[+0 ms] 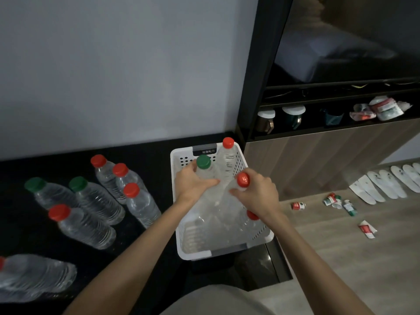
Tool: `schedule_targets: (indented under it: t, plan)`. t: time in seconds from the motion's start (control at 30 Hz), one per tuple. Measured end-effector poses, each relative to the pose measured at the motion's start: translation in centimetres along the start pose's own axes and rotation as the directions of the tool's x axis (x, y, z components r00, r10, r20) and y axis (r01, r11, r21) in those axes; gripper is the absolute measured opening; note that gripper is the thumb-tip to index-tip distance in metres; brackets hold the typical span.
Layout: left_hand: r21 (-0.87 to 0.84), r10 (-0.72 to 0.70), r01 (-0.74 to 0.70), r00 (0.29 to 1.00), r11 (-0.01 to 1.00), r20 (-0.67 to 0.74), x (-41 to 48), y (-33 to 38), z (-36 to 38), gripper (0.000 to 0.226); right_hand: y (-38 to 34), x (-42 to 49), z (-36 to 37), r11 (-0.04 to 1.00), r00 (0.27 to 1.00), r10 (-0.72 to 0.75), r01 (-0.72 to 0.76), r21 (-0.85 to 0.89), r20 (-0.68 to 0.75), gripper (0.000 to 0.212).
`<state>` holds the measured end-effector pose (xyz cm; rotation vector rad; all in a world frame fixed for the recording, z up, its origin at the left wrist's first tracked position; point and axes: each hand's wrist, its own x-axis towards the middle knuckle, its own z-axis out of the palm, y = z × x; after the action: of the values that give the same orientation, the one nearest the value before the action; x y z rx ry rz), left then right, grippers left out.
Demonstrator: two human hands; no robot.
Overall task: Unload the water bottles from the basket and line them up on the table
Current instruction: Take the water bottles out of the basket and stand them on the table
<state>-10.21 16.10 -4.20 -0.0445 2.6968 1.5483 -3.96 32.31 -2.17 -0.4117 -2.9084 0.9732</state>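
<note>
A white perforated plastic basket (195, 254) sits at the right end of the black counter (147, 155), and both hands are down inside it. The left hand (193, 184) has its fingers curled round the shoulder of a clear plastic water bottle with a green cap (203, 161). Just right of it, the right hand (256, 189) grips the neck of a clear water bottle with a red cap (243, 179). A third clear bottle with a red cap (228, 155) stands upright in the basket's far right corner, and another red cap (252, 215) shows under the right wrist by the right wall. To the left on the counter stand six clear bottles in a loose cluster (100, 196), two green-capped and four red-capped, with one more bottle (34, 276) at the near left edge, partly cut off.
</note>
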Motion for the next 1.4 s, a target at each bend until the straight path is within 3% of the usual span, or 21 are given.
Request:
schedule_targets:
  t: [0.17, 0.37, 0.53, 0.63, 0.77, 0.93, 1.13, 1.4]
  plan:
    - [-0.050, 0.093, -0.098, 0.991, 0.994, -0.093, -0.9, 3.0, -4.5, 0.054, -2.5, -0.1, -2.5, 0.968, 0.983, -0.134, 0.158, 0.194, -0.129, 0.031]
    - [-0.104, 0.171, -0.190, 0.972, 0.976, -0.164, -2.4, 6.3, -10.6, 0.053, -8.1, -0.7, -5.9, 0.904, 0.917, -0.371, 0.393, 0.171, -0.143, 0.029]
    - [0.007, 0.294, -0.300, 0.930, 0.954, -0.221, -6.4, 7.7, -16.2, 0.041, -13.3, -2.7, -6.8, 0.811, 0.859, -0.466, 0.511, 0.284, -0.215, 0.036]
    - [0.079, 0.328, -0.319, 0.912, 0.945, -0.246, -9.0, 7.2, -19.5, 0.047, -16.3, -4.7, -6.2, 0.753, 0.825, -0.530, 0.564, 0.340, -0.196, 0.033]
    - [0.153, 0.295, -0.262, 0.920, 0.953, -0.258, -12.5, 4.8, -23.5, 0.048, -19.3, -7.7, -3.6, 0.716, 0.813, -0.566, 0.566, 0.408, -0.134, 0.028]
    - [0.154, 0.170, -0.128, 0.939, 0.980, -0.298, -16.1, -0.2, -26.0, 0.050, -20.4, -10.2, 1.7, 0.746, 0.813, -0.582, 0.538, 0.393, -0.009, 0.031]
    - [0.153, 0.009, 0.042, 0.947, 0.987, -0.320, -18.2, -7.4, -26.1, 0.045, -20.0, -11.5, 8.4, 0.798, 0.770, -0.596, 0.536, 0.274, 0.227, 0.033]
    - [0.144, -0.152, 0.204, 0.938, 0.968, -0.312, -18.5, -14.9, -24.6, 0.056, -18.9, -10.5, 14.6, 0.845, 0.767, -0.526, 0.421, 0.329, 0.369, 0.025]
